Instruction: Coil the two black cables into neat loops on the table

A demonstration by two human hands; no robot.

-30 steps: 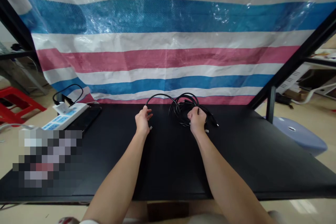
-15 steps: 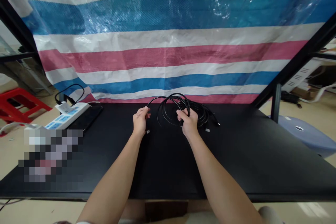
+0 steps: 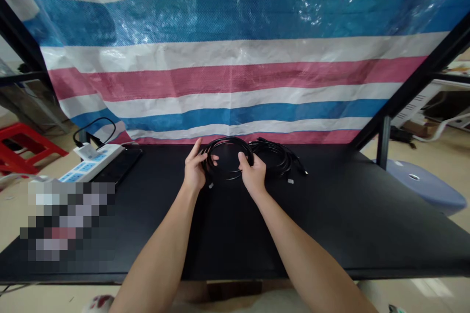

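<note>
From the head camera, which is the only view I have, I see two bare hands at the middle of the black bench (image 3: 235, 234). The coiled black cable (image 3: 228, 138) is between them, near the far edge. The right hand (image 3: 254, 174) is closed around the right side of its loops, with the thumb on top; I judge that this grip keeps the turns together, because such a cable may spring apart. The left hand (image 3: 194, 168) is fairly wide, its fingers spread and the left side of the loops lying against them. Perhaps it is loose so that the cable can slide and the circle keeps its round shape. Just beside the right hand lies a second bundle of cables (image 3: 279, 154), apparently set there to leave space. A power strip (image 3: 91, 164) sits far on the left, well apart from the loops.
</note>
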